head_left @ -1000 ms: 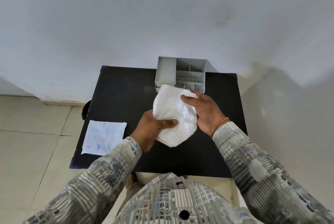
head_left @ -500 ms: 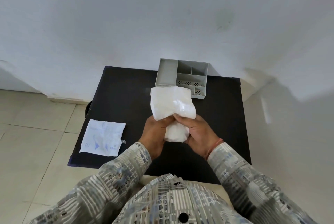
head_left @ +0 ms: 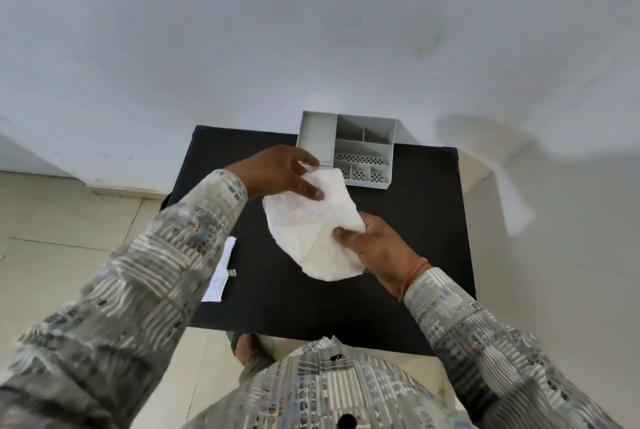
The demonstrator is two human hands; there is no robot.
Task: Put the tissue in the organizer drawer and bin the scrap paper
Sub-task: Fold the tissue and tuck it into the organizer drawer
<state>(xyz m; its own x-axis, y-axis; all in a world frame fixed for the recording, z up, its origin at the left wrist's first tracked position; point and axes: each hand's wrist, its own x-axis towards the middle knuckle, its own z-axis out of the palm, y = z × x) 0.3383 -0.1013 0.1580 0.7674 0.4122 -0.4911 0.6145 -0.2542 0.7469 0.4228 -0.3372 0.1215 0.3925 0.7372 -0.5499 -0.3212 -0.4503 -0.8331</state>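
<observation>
We have the tissue point(head_left: 317, 231) off the table point(head_left: 426, 227), spread between both hands in front of the grey desk organizer point(head_left: 346, 151). Left hand point(head_left: 280, 170) pinches the upper edge, thumb on top, fingers behind. Right hand point(head_left: 377, 252) is closed on the lower right side of the sheet. The tissue hangs loose and wide between the two grips, unfolded.

Scrap paper point(head_left: 221, 272) lies at the left edge of the table, mostly hidden by our left sleeve point(head_left: 166, 272). No bin in view.

Risks as we judge them:
- The sheet as it stands looks too broad for any compartment in view. We cannot make out a drawer front from this angle; only open-topped cells and perforated panels show. Stuffing it in unfolded could leave it bunched up and jamming the drawer.
- Thin tissue under two opposed pinches may tear if we pull the hands apart.
- The organizer looks light and sits near the back of the table. A one-handed tug on the drawer could slide the whole unit or tip it.
- Our left sleeve hangs over the scrap paper; a sweep of the arm could knock it off the table edge to the floor point(head_left: 52, 220).
</observation>
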